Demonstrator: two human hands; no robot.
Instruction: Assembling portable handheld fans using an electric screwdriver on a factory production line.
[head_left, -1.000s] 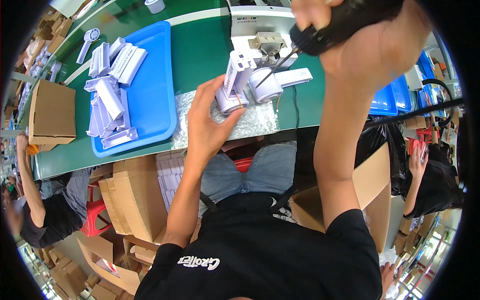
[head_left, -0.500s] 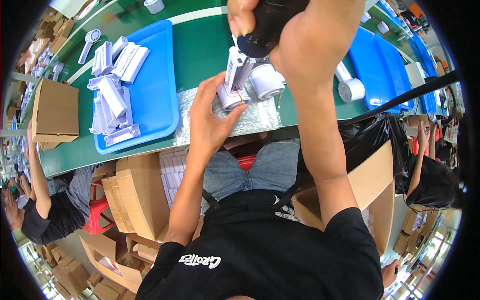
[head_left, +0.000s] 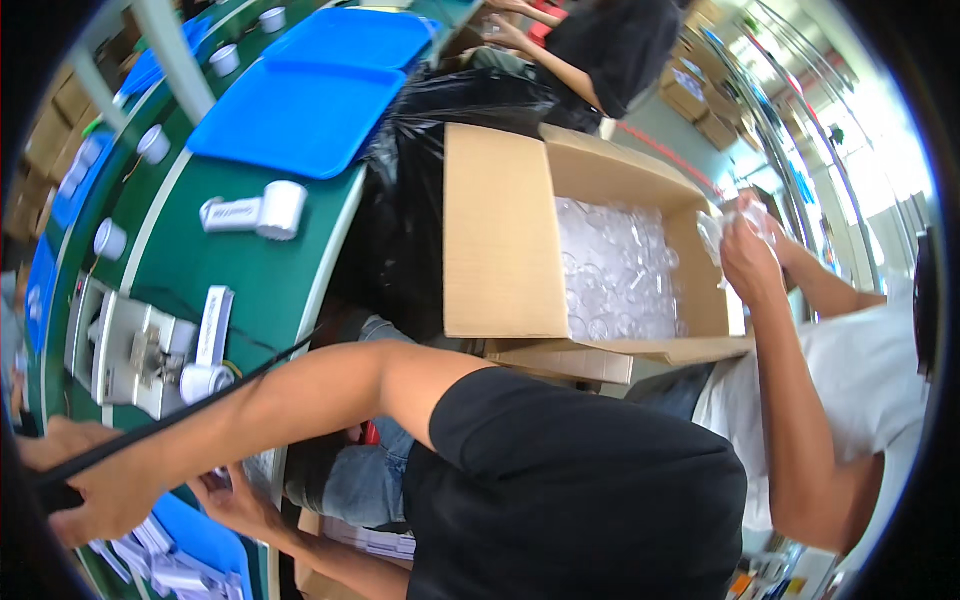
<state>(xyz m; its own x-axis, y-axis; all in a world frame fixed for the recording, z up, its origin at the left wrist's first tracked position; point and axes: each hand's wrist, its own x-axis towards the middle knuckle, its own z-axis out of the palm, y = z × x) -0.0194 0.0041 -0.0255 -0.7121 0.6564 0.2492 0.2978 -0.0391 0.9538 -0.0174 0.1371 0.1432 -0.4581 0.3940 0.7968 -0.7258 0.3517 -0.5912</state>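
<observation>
At the far left edge my right hand (head_left: pixel 95 490) is closed around a black electric screwdriver (head_left: pixel 60 497), most of it outside the picture. A black cable runs along my right forearm. Lower down, at the bench edge, my left hand (head_left: pixel 238 505) has its fingers bent together round a small piece that I cannot make out. Just beyond my right forearm a white handheld fan body (head_left: pixel 213 335) rests upon the bench beside a white and metal fixture (head_left: pixel 140 350). Another white fan body (head_left: pixel 265 212) lies farther along the green bench (head_left: pixel 255 290).
Blue trays (head_left: pixel 290 115) stand along the bench; a nearer blue tray (head_left: pixel 205 530) holds several white casings. Beside the bench are black plastic sheeting (head_left: pixel 420 200) and an open carton (head_left: pixel 500 240) of clear plastic parts. A person's hands (head_left: pixel 750 250) hold clear plastic over the carton.
The view has swung to the right, bringing the carton and the person beside it into sight. Both my hands now appear at the lower left, and the fan parts they worked on are hidden.
</observation>
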